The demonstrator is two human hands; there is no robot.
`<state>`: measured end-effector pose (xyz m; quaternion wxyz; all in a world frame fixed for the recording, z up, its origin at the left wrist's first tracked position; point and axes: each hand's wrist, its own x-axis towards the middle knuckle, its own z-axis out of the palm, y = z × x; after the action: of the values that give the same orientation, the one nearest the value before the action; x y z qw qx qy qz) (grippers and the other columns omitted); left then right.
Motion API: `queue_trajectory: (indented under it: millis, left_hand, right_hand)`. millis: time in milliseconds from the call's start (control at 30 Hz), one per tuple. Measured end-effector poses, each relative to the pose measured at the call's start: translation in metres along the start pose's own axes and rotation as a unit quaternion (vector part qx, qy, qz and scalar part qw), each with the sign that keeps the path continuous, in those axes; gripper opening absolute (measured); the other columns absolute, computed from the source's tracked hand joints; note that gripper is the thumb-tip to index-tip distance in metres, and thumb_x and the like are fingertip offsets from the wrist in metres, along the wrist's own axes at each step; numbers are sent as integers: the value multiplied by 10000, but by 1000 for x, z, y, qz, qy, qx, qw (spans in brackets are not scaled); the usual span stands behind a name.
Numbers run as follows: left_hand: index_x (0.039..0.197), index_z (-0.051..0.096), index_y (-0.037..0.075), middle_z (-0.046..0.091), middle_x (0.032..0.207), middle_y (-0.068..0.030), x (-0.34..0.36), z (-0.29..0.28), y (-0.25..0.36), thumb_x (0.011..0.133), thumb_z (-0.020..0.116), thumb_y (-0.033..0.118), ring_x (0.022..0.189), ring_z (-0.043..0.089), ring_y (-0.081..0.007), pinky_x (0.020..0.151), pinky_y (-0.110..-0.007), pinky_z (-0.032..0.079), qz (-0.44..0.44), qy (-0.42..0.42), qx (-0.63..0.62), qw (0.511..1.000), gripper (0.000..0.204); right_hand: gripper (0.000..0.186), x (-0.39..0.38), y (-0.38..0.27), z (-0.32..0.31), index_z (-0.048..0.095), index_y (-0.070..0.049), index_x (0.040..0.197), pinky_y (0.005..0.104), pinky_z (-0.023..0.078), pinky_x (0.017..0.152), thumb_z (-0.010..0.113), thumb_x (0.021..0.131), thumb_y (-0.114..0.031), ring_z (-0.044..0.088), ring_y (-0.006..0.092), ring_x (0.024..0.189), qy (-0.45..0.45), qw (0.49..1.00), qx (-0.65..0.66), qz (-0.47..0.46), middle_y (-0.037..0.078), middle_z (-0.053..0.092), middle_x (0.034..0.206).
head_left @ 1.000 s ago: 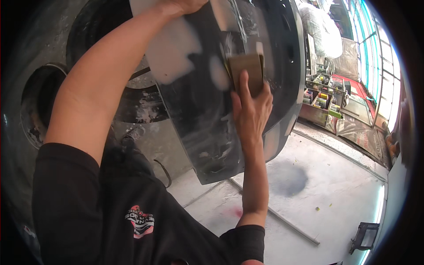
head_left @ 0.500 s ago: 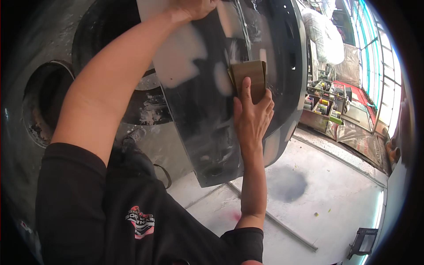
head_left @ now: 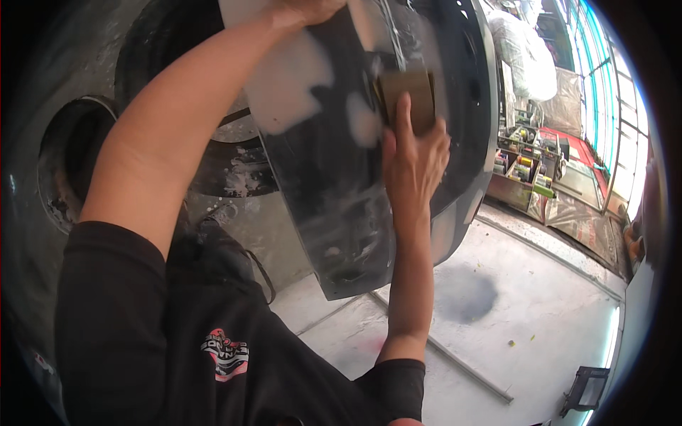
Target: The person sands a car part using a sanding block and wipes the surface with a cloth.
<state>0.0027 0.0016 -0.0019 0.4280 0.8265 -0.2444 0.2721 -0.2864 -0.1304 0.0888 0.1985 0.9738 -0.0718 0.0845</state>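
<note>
My right hand (head_left: 418, 153) is closed on a brown sanding pad (head_left: 412, 103), with the thumb and fingers along its sides and one finger stretched over its face. The pad lies against a dark, curved vehicle body panel (head_left: 330, 181) and looks slightly smeared by motion. Pale smoothed patches (head_left: 288, 99) mark the panel, and a shiny wet streak (head_left: 392, 32) runs down it above the pad. My left hand (head_left: 312, 8) is at the top edge of the view, over the panel's upper part. Its fingers are mostly cut off, so their grip is hidden.
A metal rack (head_left: 526, 160) with cans and bottles stands at the right, near a plastic-wrapped bundle (head_left: 522, 60). The pale floor (head_left: 476, 355) carries a long bar (head_left: 465, 368). A floodlight (head_left: 586, 390) stands lower right. Round dark openings (head_left: 74, 156) show at the left.
My right hand has slid the sanding pad up the panel and slightly right. My left hand has shifted only a little.
</note>
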Motion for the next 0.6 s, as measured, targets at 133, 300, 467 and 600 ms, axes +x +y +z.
queue_trajectory:
  millis: [133,300,467,600]
  left_hand:
    - [1076,648,86,629,1118,-171,-1,-1,-6,957,698,275,1097,596,-391,958,-553,478,0,8,7,1000,229]
    - [1114,651,72,632,1171,-184,-2,-2,3,973,684,280,1131,595,-392,990,-544,471,-9,-31,16,999,254]
    - [1122,651,66,634,1175,-193,-2,2,-6,976,686,295,1136,595,-397,993,-548,469,0,14,18,1000,274]
    - [1112,651,64,634,1157,-197,-4,4,-11,972,687,296,1112,598,-405,963,-564,471,-1,15,16,1000,274]
  right_hand:
    - [736,33,-10,5,455,-315,1606,563,488,975,766,942,-258,540,486,1233,-7,1000,4,20,322,446,1407]
    - [738,-53,-1,-1,493,-318,1588,562,477,995,794,919,-231,540,478,1235,-32,999,5,17,327,433,1438]
    - [710,25,-2,7,542,-324,1557,560,483,992,808,906,-226,551,473,1219,51,998,-18,-7,311,470,1421]
    - [701,36,4,9,529,-343,1579,547,480,1023,788,934,-252,564,496,1222,22,999,28,-22,317,485,1432]
